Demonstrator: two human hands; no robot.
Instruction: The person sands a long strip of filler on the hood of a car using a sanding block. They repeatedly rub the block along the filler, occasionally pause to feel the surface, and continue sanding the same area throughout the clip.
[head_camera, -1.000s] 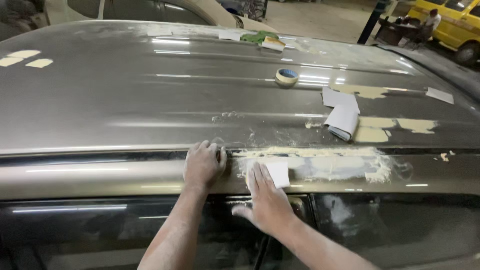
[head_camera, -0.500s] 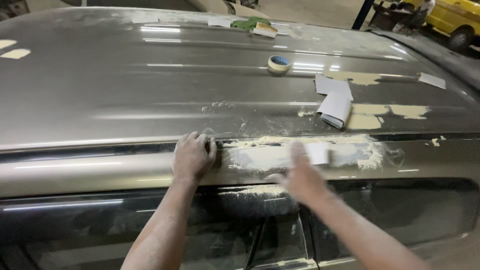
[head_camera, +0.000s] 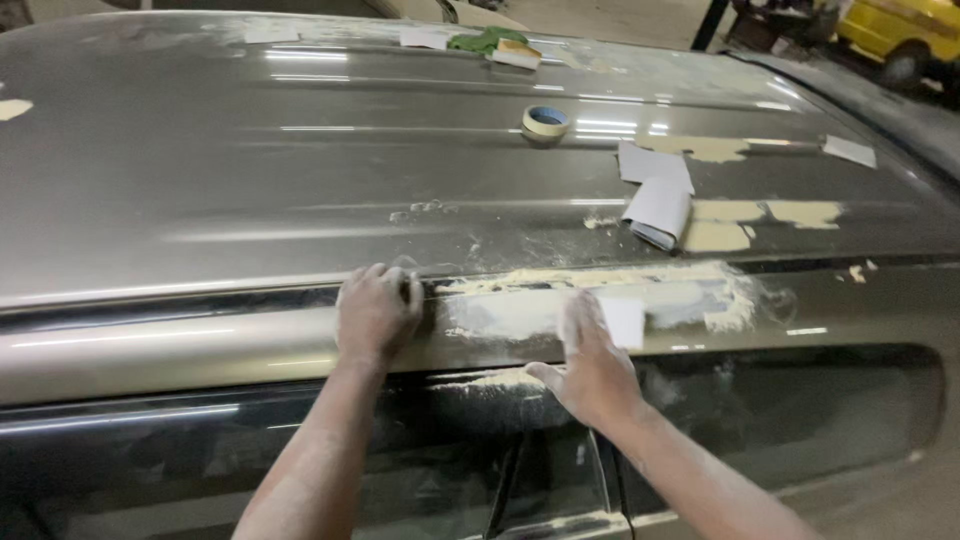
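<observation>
Surroundings, car roof (head_camera: 300, 170): grey, dusty, seen from above at the side edge.
- Roll of masking tape (head_camera: 545, 122) lying flat near mid-roof, well apart from both hands.
- Folded grey sanding sheets (head_camera: 658, 195) right of centre, just beyond the filler patch; one sheet curled over at its lower end.
- Green cloth (head_camera: 483, 40) with a pale block (head_camera: 517, 54) touching it, at the far edge of the roof.
- Loose pale paper pieces (head_camera: 848, 150) and further filler spots (head_camera: 730, 225) scattered on the right half.
- Yellow vehicle (head_camera: 905, 30) in the background, top right.

Work area: pale filler patch (head_camera: 520, 305) along the roof's side rail, ringed with sanding dust. Dust also settled on the window glass (head_camera: 780, 420) below.

Left hand (head_camera: 377, 312): fingers curled narrow over the rail, resting at the left end of the patch, holding nothing visible.

Right hand (head_camera: 592, 365): fingers extended and close together, pressing a small white sanding paper (head_camera: 622, 322) flat against the patch. Slightly blurred.

Containers: none in view.
</observation>
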